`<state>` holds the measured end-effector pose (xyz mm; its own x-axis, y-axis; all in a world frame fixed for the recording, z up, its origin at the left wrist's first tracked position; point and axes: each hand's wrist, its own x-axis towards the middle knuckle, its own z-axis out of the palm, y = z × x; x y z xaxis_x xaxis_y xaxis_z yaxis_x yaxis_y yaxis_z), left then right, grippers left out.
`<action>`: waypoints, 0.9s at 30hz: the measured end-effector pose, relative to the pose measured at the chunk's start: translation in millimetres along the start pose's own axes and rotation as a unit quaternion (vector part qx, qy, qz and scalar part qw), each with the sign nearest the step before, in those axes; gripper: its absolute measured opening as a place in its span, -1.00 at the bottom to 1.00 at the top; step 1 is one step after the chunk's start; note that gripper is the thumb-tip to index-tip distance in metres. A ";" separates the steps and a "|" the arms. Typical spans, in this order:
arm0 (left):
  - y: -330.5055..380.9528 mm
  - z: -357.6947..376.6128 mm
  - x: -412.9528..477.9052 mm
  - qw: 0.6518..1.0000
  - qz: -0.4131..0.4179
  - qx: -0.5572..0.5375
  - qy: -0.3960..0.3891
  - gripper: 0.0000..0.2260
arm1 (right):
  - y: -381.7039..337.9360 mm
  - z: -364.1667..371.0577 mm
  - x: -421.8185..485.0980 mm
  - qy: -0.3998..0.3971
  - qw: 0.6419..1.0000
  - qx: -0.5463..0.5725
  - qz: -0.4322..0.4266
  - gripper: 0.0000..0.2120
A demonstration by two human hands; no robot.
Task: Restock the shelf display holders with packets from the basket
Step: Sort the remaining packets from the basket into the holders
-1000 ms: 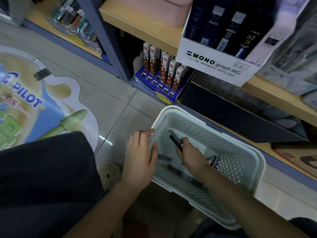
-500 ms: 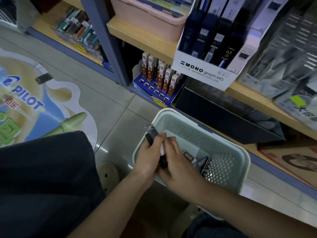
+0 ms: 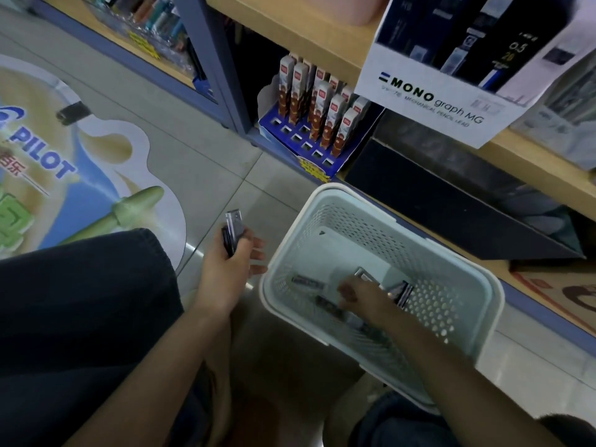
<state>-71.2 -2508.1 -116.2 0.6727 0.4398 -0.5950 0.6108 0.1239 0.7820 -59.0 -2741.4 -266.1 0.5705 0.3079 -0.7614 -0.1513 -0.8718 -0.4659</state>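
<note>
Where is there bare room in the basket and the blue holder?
The basket's far half, toward the shelf, is bare; packets and the right hand crowd its near half. The blue holder's front slots stand empty; upright boxes fill its back rows.

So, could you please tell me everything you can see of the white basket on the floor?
The basket is pale whitish plastic, rectangular with rounded corners, a thick smooth rim and perforated walls. It stands upright on the tiled floor in front of the lowest shelf. A few dark packets lie on its bottom. The right hand reaches inside, fingertips among them; whether it has a grip is unclear. The left hand, holding a stack of packets, is close beside its rim.
</note>
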 end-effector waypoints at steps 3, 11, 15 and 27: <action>-2.5 0.9 4.5 1.000 -0.005 0.002 0.004 -0.89 | 2.6 14.2 2.6 -0.023 0.994 -0.103 -0.009 -0.77; -5.5 6.7 10.7 0.998 0.024 0.050 -0.013 -0.87 | -19.9 8.6 6.7 0.029 0.989 -0.093 -0.115 -0.84; -7.5 7.0 10.8 0.999 0.014 0.052 -0.006 -0.84 | -40.4 13.0 19.7 0.059 0.982 -0.136 -0.122 -0.80; -2.0 6.2 8.3 0.998 0.014 0.065 -0.012 -0.92 | -38.1 14.5 30.7 0.052 0.962 -0.262 -0.049 -0.63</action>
<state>-64.3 -2510.2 -123.9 0.6989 0.4197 -0.5791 0.6397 -0.0047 0.7686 -47.3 -2693.2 -278.2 0.6438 0.3825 -0.6627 0.3193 -0.9214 -0.2216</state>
